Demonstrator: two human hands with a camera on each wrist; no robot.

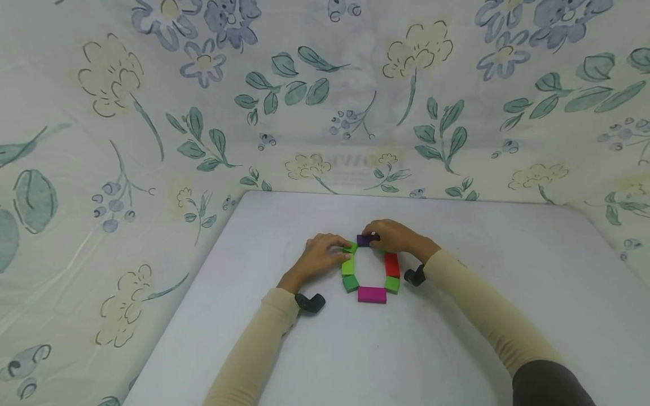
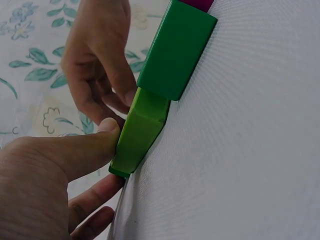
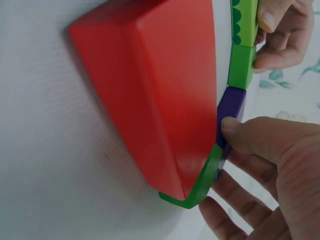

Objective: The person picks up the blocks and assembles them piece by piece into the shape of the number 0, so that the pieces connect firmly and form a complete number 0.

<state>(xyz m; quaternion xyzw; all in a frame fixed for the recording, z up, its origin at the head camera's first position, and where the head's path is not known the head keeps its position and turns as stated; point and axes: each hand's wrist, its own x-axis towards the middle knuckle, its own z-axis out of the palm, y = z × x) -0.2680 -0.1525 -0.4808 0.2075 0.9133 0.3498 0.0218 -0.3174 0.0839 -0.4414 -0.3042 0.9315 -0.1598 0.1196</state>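
Coloured blocks form a ring on the white table. My right hand [image 1: 395, 235] pinches the purple block [image 1: 363, 241] at the far side, thumb on one face and fingers behind. Against its end, partly hidden by the hand, is a green arch-edged block [image 3: 204, 182], beside the red block [image 1: 391, 265]. My left hand [image 1: 321, 254] holds the small green block [image 3: 241, 65] at the upper left, its thumb by the light green block [image 1: 347, 266]. A darker green block [image 1: 350, 283], a magenta block [image 1: 372, 295] and another green block [image 1: 392, 284] make up the near side.
The white table [image 1: 431, 349] ends at a back edge against a flower-patterned sheet [image 1: 355, 84], which also hangs at the left. A dark device [image 1: 311, 303] is at the left wrist, and another dark device [image 1: 414, 276] at the right.
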